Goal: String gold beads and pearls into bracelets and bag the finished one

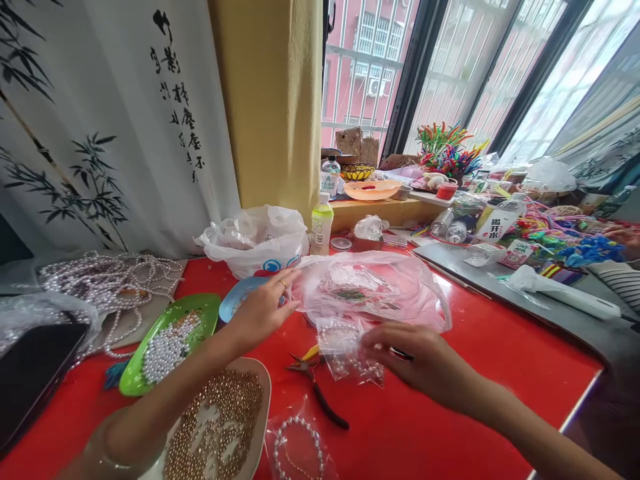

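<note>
My left hand (270, 303) reaches over a small blue plate, fingers stretched at the left edge of a thin pink plastic bag (420, 293). Clear packets lie inside that bag. My right hand (425, 363), slightly blurred, has its fingertips closed at the right edge of a small clear packet of beads (343, 337). Another beaded packet lies partly beneath it. Pliers (327, 403) with dark handles rest just left of these packets. Nearer me is a bagged pearl bracelet (300, 443). A pale tray (267, 387) of gold beads sits under my left forearm.
A green tray (207, 303) of silver beads, pearl strands (100, 280) and a dark phone (40, 380) lie left. At the back stand a white plastic bag (260, 233) and a drink bottle (321, 223). Craft clutter and a glue gun (565, 293) fill the right; a striped sleeve (617, 280) shows there.
</note>
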### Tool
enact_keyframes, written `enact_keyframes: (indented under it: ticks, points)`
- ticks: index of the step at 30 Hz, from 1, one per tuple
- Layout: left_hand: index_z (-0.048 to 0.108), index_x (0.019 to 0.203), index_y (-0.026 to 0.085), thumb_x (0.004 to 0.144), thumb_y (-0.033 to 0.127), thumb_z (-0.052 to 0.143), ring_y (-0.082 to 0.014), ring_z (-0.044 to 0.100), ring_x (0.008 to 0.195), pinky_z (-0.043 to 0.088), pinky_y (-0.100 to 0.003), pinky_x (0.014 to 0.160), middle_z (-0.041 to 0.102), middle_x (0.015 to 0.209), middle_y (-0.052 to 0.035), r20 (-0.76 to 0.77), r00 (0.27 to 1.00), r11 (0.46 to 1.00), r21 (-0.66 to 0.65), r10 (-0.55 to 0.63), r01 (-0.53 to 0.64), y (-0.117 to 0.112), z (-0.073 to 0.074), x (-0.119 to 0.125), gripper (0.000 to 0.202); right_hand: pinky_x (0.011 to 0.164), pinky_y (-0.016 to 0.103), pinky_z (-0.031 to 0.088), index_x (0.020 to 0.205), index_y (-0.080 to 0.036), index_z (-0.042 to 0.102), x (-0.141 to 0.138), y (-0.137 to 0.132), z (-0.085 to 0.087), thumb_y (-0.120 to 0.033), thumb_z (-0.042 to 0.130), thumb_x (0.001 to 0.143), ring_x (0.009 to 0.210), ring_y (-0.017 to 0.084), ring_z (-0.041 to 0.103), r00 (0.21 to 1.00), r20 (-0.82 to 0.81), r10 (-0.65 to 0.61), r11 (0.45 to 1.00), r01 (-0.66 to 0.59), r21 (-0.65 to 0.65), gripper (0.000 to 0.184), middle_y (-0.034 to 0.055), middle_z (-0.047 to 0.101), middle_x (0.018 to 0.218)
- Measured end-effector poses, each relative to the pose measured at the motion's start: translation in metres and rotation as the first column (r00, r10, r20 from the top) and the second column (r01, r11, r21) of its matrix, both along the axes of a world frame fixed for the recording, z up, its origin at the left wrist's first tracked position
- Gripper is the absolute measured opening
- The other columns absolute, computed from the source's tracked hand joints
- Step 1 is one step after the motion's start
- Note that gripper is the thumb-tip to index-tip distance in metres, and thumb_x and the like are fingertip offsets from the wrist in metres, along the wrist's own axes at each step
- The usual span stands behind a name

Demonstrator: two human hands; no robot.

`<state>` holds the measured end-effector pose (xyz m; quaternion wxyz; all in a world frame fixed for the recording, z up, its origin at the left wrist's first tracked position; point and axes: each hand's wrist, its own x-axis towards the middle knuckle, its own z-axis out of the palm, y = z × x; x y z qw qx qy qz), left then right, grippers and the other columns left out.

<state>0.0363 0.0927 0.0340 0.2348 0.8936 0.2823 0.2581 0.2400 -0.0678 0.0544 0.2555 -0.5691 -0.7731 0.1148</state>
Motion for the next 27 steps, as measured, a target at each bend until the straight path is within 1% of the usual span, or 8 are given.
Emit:
enact_keyframes:
  ticks: [5,7,9,12,14,19,22,27]
  points:
    - [0.037,0.127,0.016,0.08,0.028,0.043,-0.0229,0.036,0.121,0.038,-0.039,0.095,0.032,0.138,-0.0098,0.006,1.0,1.0,0.015,-0.006,0.006,-0.001,0.003,0.0,0.048,0.077,0.038,0.047,0.097,-0.022,0.063,0.028,0.037,0.005,-0.03,0.046,0.083,0.091,0.023,0.06,0.969,0.126,-0.21,0.935,0.162,0.315,0.023,0.0076,0.066,0.098]
    - [0.037,0.127,0.015,0.08,0.026,0.044,-0.023,0.035,0.122,0.035,-0.04,0.097,0.032,0.138,-0.0107,-0.001,1.0,1.0,0.021,-0.002,0.002,-0.003,0.004,0.0,0.049,0.078,0.041,0.046,0.1,-0.021,0.062,0.035,0.038,0.0,-0.03,0.045,0.083,0.094,0.026,0.058,0.931,0.151,-0.332,0.894,0.26,0.366,0.025,0.0093,0.064,0.104]
    - [0.037,0.127,0.013,0.08,0.025,0.044,-0.0223,0.033,0.123,0.03,-0.039,0.1,0.033,0.137,-0.0118,-0.008,1.0,0.999,0.043,-0.002,0.003,-0.004,0.006,0.0,0.048,0.076,0.037,0.047,0.098,-0.022,0.062,0.034,0.033,-0.008,-0.031,0.043,0.085,0.087,0.022,0.061,0.925,0.161,-0.344,0.899,0.275,0.341,0.025,0.0075,0.065,0.1]
    - [0.038,0.126,0.012,0.08,0.024,0.044,-0.0216,0.032,0.124,0.029,-0.039,0.102,0.035,0.136,-0.0127,-0.018,1.0,0.998,0.059,-0.005,0.006,-0.005,0.008,0.001,0.048,0.076,0.035,0.049,0.103,-0.022,0.059,0.021,0.024,-0.023,-0.034,0.046,0.084,0.089,0.021,0.061,0.951,0.279,-0.136,0.982,0.093,0.162,0.026,0.0072,0.065,0.1]
    - [0.038,0.126,0.012,0.08,0.024,0.044,-0.0217,0.033,0.124,0.03,-0.038,0.101,0.035,0.136,-0.0132,-0.023,1.0,0.998,0.056,-0.003,0.004,-0.005,0.008,0.001,0.048,0.081,0.039,0.047,0.11,-0.019,0.055,0.01,0.023,-0.033,-0.037,0.051,0.081,0.099,0.025,0.057,0.932,0.363,-0.008,0.996,-0.024,0.083,0.034,0.0101,0.061,0.11]
    - [0.037,0.127,0.013,0.081,0.025,0.043,-0.0216,0.032,0.124,0.029,-0.038,0.101,0.035,0.136,-0.0123,-0.027,1.0,0.998,0.068,-0.006,0.008,-0.005,0.008,0.0,0.048,0.078,0.037,0.05,0.102,-0.016,0.059,-0.002,0.029,-0.047,-0.02,0.041,0.086,0.096,0.024,0.059,0.893,0.45,0.029,0.975,-0.124,0.185,0.025,0.0111,0.065,0.104]
    - [0.037,0.126,0.013,0.081,0.025,0.043,-0.0213,0.033,0.123,0.029,-0.038,0.101,0.035,0.136,-0.0118,-0.038,0.999,0.998,0.065,-0.002,0.004,-0.005,0.006,0.0,0.047,0.069,0.033,0.053,0.1,-0.016,0.059,-0.004,0.024,-0.045,-0.015,0.039,0.086,0.089,0.021,0.062,0.887,0.462,0.009,0.926,-0.181,0.33,0.024,0.0087,0.067,0.097]
    - [0.037,0.127,0.013,0.081,0.026,0.043,-0.0198,0.031,0.125,0.026,-0.036,0.103,0.036,0.136,-0.0109,-0.05,0.999,0.998,0.064,0.004,-0.001,-0.004,0.003,0.001,0.047,0.078,0.029,0.05,0.103,-0.011,0.057,0.0,0.012,-0.025,-0.01,0.04,0.085,0.099,0.018,0.057,0.833,0.554,0.022,0.733,-0.39,0.558,0.024,0.008,0.066,0.102]
